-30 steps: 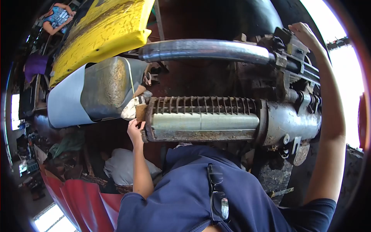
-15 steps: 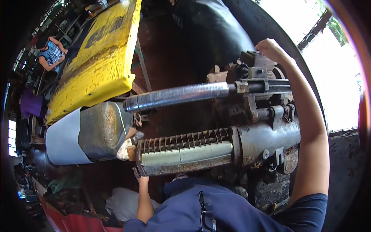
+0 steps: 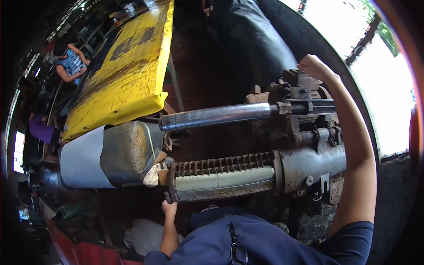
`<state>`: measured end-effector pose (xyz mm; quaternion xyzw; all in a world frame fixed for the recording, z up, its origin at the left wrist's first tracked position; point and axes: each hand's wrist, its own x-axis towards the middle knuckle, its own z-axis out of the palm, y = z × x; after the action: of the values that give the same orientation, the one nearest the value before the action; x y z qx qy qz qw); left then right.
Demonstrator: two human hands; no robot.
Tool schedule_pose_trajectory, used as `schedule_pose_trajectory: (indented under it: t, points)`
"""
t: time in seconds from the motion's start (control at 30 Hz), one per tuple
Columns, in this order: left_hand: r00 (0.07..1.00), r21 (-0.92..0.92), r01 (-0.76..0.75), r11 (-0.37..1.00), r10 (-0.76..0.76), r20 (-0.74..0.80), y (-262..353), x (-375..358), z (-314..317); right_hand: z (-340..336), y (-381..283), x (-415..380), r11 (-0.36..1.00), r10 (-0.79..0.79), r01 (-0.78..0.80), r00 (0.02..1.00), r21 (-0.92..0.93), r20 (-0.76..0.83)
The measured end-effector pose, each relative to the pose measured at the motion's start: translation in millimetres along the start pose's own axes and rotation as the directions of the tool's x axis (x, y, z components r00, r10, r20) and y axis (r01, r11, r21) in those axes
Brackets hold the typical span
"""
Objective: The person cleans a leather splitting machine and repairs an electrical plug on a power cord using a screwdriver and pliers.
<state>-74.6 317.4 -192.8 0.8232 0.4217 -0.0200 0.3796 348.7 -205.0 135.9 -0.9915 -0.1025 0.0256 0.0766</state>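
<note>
A greasy machine assembly (image 3: pixel 309 132) lies in front of me. It has a rusty cylinder (image 3: pixel 223 179) with a coil spring along its top and a polished steel rod (image 3: pixel 216 115) above it. My left hand (image 3: pixel 169 207) grips the lower edge of the cylinder's left end flange. My right hand (image 3: pixel 314 67) reaches over the assembly and is closed around a metal part on its top. A pair of glasses (image 3: pixel 238 251) hangs on my navy shirt.
A dented metal tank (image 3: pixel 119 152) with a grey end lies left of the cylinder, and a rag (image 3: pixel 153 176) sits between them. A yellow panel (image 3: pixel 123 75) slopes above, a big black tyre (image 3: pixel 274 39) curves behind. Another person (image 3: pixel 70 62) sits far left. Red sheet metal (image 3: pixel 84 254) lies below.
My left hand has slid from the cylinder's end face down to its lower edge. My right hand stays on the top of the assembly. The view has tilted.
</note>
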Motion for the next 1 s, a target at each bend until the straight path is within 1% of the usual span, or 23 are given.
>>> schedule_pose_trajectory:
  t: [0.03,0.1,0.17,0.2,0.23,0.3,0.37,0.4,0.43,0.47,0.5,0.57,0.63,0.67,0.7,0.73,0.77,0.83,0.87,0.9,1.0]
  points:
    - [1.0,0.03,-0.005,1.0,0.005,-0.006,6.8,-4.9,-2.5,1.5,0.7,0.2,0.999,0.005,-0.005,1.0,-0.032,0.03]
    - [0.998,0.073,0.018,0.997,-0.022,0.058,-1.3,-5.9,-4.6,4.6,1.6,-2.3,1.0,-0.016,0.016,1.0,-0.007,-0.008]
    - [0.994,0.059,0.016,0.998,-0.023,0.107,-18.8,-2.8,-1.4,19.0,19.8,1.9,0.99,-0.142,0.141,0.976,-0.022,-0.162]
    - [0.99,0.057,0.02,0.998,-0.027,0.137,-31.1,-4.7,0.1,17.0,19.4,4.8,0.995,-0.093,0.09,0.993,-0.036,-0.077]
    - [0.986,0.075,0.01,0.997,-0.022,0.165,-41.9,-5.9,2.5,20.3,24.6,7.4,0.992,-0.128,0.126,0.987,-0.025,-0.093]
    - [0.977,0.1,-0.016,0.995,-0.005,0.212,-56.9,-4.2,8.1,30.4,33.9,12.8,0.986,-0.156,0.165,0.971,0.038,-0.183]
    - [0.962,0.116,-0.013,0.993,-0.019,0.273,-60.8,-2.5,18.1,37.6,48.8,21.8,0.991,-0.129,0.132,0.97,0.002,-0.204]
    - [0.955,0.13,0.002,0.992,-0.041,0.294,-65.7,-7.1,15.0,40.2,49.5,22.7,0.985,-0.139,0.156,0.969,0.073,-0.206]
    - [0.952,0.13,0.028,0.991,-0.066,0.299,-61.7,-9.1,15.9,42.2,49.6,19.7,0.977,-0.187,0.208,0.941,0.048,-0.281]
    - [0.95,0.128,0.022,0.992,-0.061,0.305,-58.6,-10.4,17.1,36.9,49.0,22.3,0.996,-0.074,0.079,0.987,0.035,-0.145]
    - [0.949,0.125,0.017,0.992,-0.055,0.309,-56.0,-11.7,18.0,31.8,48.3,25.5,0.999,0.045,-0.045,0.999,0.001,-0.008]
    - [0.944,0.115,0.03,0.993,-0.066,0.322,-51.1,-14.6,20.1,36.0,58.2,29.8,0.998,-0.023,0.021,0.999,-0.066,-0.036]
    - [0.948,0.102,0.029,0.994,-0.06,0.313,-43.7,-19.4,19.5,35.2,58.9,31.1,0.999,0.002,-0.002,1.0,-0.041,-0.003]
    - [0.948,0.091,0.023,0.996,-0.051,0.315,-47.5,-18.5,21.2,40.6,64.7,31.7,0.999,-0.042,0.041,0.996,-0.006,-0.081]
    - [0.947,0.079,0.019,0.997,-0.043,0.317,-52.0,-17.0,22.8,40.6,59.5,28.9,0.999,-0.041,0.038,0.994,-0.022,-0.098]
    - [0.945,0.06,0.011,0.998,-0.03,0.326,-54.6,-16.0,23.0,47.8,76.1,34.3,0.996,-0.089,0.084,0.984,-0.035,-0.156]
    - [0.942,0.041,0.005,0.999,-0.019,0.336,-57.4,-14.7,22.7,44.4,75.6,38.0,0.988,-0.029,0.017,0.997,-0.15,-0.073]
    - [0.931,0.04,-0.027,0.999,0.011,0.366,-50.1,-11.8,14.1,61.1,124.7,50.2,0.987,-0.161,0.16,0.969,-0.02,-0.185]
    - [0.927,0.017,-0.035,0.999,0.026,0.375,-52.5,-5.8,12.6,61.4,144.2,57.2,0.98,-0.18,0.188,0.979,0.071,-0.096]
    - [0.921,-0.007,-0.046,0.999,0.045,0.386,-55.5,0.2,10.3,51.3,127.8,44.5,0.981,-0.138,0.141,0.99,0.134,-0.028]
    - [0.925,-0.093,-0.007,0.996,0.042,0.377,-47.8,11.0,-9.0,1.9,76.2,12.2,0.964,-0.193,0.207,0.976,0.166,-0.098]
